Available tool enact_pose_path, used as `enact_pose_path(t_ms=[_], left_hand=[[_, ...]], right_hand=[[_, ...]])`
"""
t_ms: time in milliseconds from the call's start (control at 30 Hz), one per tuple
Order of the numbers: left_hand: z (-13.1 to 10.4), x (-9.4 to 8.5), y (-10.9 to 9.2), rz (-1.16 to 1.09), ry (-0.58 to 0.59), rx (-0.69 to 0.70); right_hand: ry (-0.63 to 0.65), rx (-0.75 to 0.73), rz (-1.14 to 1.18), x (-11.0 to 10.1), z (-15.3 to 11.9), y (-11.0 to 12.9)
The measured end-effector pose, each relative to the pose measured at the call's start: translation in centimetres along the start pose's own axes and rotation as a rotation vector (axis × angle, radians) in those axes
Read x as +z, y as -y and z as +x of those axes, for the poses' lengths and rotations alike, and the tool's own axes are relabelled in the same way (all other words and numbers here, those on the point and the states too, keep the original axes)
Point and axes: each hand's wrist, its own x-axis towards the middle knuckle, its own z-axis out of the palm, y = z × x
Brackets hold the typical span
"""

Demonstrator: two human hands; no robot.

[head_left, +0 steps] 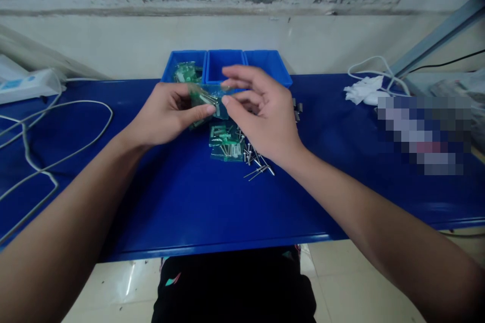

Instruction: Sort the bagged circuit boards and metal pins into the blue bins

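A small clear green plastic bag (pixel 206 98) with metal pins inside is pinched between the thumb and fingers of my left hand (pixel 170 111). My right hand (pixel 265 111) is at the bag's right edge, its thumb and index finger closed on the plastic and its other fingers raised. Below the hands, more green bags (pixel 227 150) with metal and pale parts lie on the blue table (pixel 170 202). Loose metal rivets (pixel 261 165) are heaped beside them, partly hidden by my right hand. Small dark metal pieces (pixel 298 108) show behind that hand.
Three blue bins (pixel 226 55) stand against the wall; the left one holds green bags (pixel 186 71). White cables (pixel 56 166) and a power strip (pixel 30 86) are at left. Crumpled white tissue (pixel 364 89), a cable and a blurred-out item lie at right.
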Motion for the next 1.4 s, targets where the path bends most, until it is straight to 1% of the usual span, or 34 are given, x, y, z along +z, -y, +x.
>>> enact_pose_path(t_ms=[100,200,333,467,567,600,633,700,767,800,833,900,933,1033,1100,1267,1400], left_hand=[[0.0,0.0,-0.1,-0.005,-0.014,0.025],[0.0,0.1,-0.2,0.039,-0.025,0.032],[0.0,0.4,-0.4,0.046,-0.028,0.017],[0.1,0.8,-0.4,-0.005,-0.087,0.040],[0.3,0.9,-0.2,0.014,-0.100,0.038],[0.3,0.9,-0.2,0.025,-0.120,0.049],[0.3,0.7,-0.1,0.052,-0.165,0.070],[0.2,0.3,-0.1,0.197,-0.315,0.112],[-0.1,-0.4,-0.2,0.471,-0.459,0.105],[-0.2,-0.8,-0.1,0.623,-0.496,0.079],[-0.3,-1.1,0.0,0.757,-0.503,0.050],[-0.5,-1.7,0.3,0.932,-0.475,-0.007],[-0.5,-1.8,0.6,0.980,-0.435,-0.034],[-0.4,-1.8,1.3,1.043,-0.267,-0.131],[-0.4,-1.5,1.5,1.067,-0.199,-0.188],[-0.8,-0.7,0.8,1.082,-0.199,-0.232],[-0.8,-0.3,0.2,1.061,-0.167,-0.182]], right_hand=[[0.052,0.029,0.019,0.1,0.1,-0.6],[0.091,0.035,0.035,0.2,0.2,-1.0],[0.068,0.034,0.025,0.3,0.3,-0.9],[0.020,0.011,0.017,0.1,0.3,-0.6],[0.006,0.017,-0.005,0.1,0.3,-0.6],[-0.002,0.020,-0.013,0.0,0.3,-0.6],[-0.013,0.024,-0.022,0.0,0.4,-0.6],[-0.041,0.033,-0.045,0.0,0.4,-0.6],[-0.061,0.033,-0.083,-0.1,0.5,-0.5],[-0.062,0.031,-0.109,-0.2,0.6,-0.4],[-0.055,0.029,-0.140,-0.2,0.6,-0.3],[-0.013,0.025,-0.213,-0.4,0.6,-0.1],[0.023,0.023,-0.251,-0.4,0.6,0.0],[0.157,0.011,-0.357,-0.4,0.3,0.1],[0.229,-0.008,-0.426,-0.3,-0.1,0.0],[0.376,-0.089,-0.563,0.0,-1.0,-0.7],[0.435,-0.079,-0.566,0.0,-1.0,-1.0]])
